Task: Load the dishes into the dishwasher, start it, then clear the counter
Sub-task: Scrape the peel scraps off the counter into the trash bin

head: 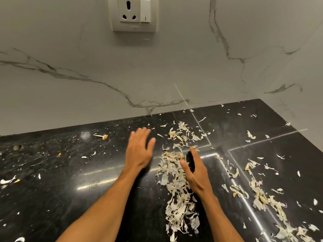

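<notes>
Dry, pale garlic peels (176, 186) lie in a long heap on the black stone counter (70, 180). My left hand (139, 149) is flat, palm down, fingers straight, just left of the heap. On the heap's right side my right hand (194, 172) stands on its edge with straight fingers against the peels. Neither hand holds anything. More peels (262, 198) trail along the right part of the counter.
A white marble backsplash (157, 75) rises behind the counter and turns a corner at the right. A wall socket with a switch (134, 13) sits high on it. A garlic stem end (103, 136) and small crumbs lie at the left.
</notes>
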A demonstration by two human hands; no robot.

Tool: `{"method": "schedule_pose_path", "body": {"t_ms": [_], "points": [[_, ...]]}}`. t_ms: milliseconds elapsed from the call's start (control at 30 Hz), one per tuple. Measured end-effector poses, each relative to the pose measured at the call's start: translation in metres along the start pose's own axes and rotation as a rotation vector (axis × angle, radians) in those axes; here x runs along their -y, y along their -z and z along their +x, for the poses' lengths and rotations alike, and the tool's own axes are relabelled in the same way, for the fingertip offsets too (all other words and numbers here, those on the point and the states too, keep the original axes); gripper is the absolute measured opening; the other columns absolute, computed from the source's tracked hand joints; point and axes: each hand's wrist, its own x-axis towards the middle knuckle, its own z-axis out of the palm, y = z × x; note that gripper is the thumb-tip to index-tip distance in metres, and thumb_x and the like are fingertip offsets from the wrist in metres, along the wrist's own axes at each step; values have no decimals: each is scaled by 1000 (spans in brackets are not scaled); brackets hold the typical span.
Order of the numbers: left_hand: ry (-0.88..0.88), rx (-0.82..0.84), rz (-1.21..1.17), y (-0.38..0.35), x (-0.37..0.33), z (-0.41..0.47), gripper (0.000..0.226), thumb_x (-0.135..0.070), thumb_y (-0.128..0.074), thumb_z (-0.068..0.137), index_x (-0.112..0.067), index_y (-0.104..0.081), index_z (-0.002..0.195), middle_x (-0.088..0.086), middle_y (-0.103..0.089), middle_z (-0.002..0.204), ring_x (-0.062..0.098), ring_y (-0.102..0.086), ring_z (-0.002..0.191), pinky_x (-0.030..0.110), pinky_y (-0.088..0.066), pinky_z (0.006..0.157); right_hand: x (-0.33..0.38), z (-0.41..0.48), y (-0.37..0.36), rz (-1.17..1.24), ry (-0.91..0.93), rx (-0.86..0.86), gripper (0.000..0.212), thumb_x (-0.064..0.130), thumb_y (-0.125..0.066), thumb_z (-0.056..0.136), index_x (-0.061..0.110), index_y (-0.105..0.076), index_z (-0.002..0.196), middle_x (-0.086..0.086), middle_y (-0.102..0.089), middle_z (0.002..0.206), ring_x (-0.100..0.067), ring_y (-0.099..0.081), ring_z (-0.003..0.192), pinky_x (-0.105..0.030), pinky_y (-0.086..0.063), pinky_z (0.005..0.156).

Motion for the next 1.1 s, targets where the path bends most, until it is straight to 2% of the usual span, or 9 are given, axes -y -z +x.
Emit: {"method": "schedule_pose_path", "body": {"t_ms": [167, 267, 467, 600, 700, 833, 933, 1000, 1100], "points": [[313, -77, 277, 36, 70, 20, 73, -62, -24, 96, -15, -24, 152, 9, -16, 161, 23, -6, 150, 46, 5, 121, 0, 0, 0, 16, -16, -30, 91, 79, -40, 79, 34, -19, 155, 3, -29, 159, -15, -33, 143, -49, -30, 116], [403, -11, 175, 38, 78, 16, 77, -62, -29, 96, -12, -16, 154, 12, -10, 162, 24, -5, 150, 46, -2, 122, 0, 0, -2, -8, -6, -40, 90, 79, -40, 79, 35, -19, 154, 4, -30, 158, -15, -34, 141, -50, -33, 115], [251, 104, -12, 9, 30, -10, 71, -59, -26, 98, -20, -9, 154, 0, -5, 162, 15, -4, 149, 42, -10, 121, 5, 2, -6, -74, 13, -28, 89, 79, -39, 80, 32, -21, 154, 1, -32, 157, -17, -36, 140, -52, -34, 113], [-12, 268, -69, 1, -1, -32, 61, -56, -25, 99, -31, -14, 153, -8, -9, 161, 13, -13, 147, 39, -14, 117, 5, 0, -7, -95, 2, -32, 91, 78, -38, 80, 28, -21, 155, -1, -28, 160, -19, -31, 144, -49, -30, 116], [-91, 146, 23, 12, 12, -33, 57, -55, -21, 100, -30, -23, 151, -9, -12, 158, 15, -10, 148, 36, -2, 119, 5, -2, -8, -96, -2, -25, 92, 79, -37, 80, 30, -19, 155, 0, -25, 161, -19, -28, 145, -48, -27, 116], [233, -159, 267, 41, 57, -24, 63, -55, -19, 99, -18, -33, 148, 2, -26, 158, 19, -13, 149, 44, 5, 121, 2, -1, -5, -111, 9, -40, 92, 81, -35, 79, 30, -19, 154, -1, -27, 160, -20, -30, 144, -49, -28, 115], [497, -133, 299, 59, 85, -27, 71, -59, -21, 98, -13, -23, 152, 8, -18, 160, 24, -8, 149, 50, 5, 120, 1, 0, -6, -119, 20, -41, 92, 80, -35, 79, 29, -20, 154, -1, -27, 160, -21, -30, 144, -49, -29, 115], [541, -84, 209, 58, 88, -34, 74, -60, -22, 97, -13, -14, 154, 10, -11, 162, 23, -5, 150, 48, 1, 121, 2, 0, -7, -125, 30, -42, 93, 79, -35, 79, 27, -21, 154, -2, -27, 160, -21, -29, 144, -48, -28, 114], [428, -3, 108, 43, 65, -40, 73, -60, -21, 98, -17, -6, 155, 4, -4, 162, 19, -2, 149, 43, -3, 122, 1, -1, -9, -127, 33, -34, 94, 80, -34, 79, 26, -21, 154, -2, -25, 160, -21, -27, 145, -48, -27, 115]]}}
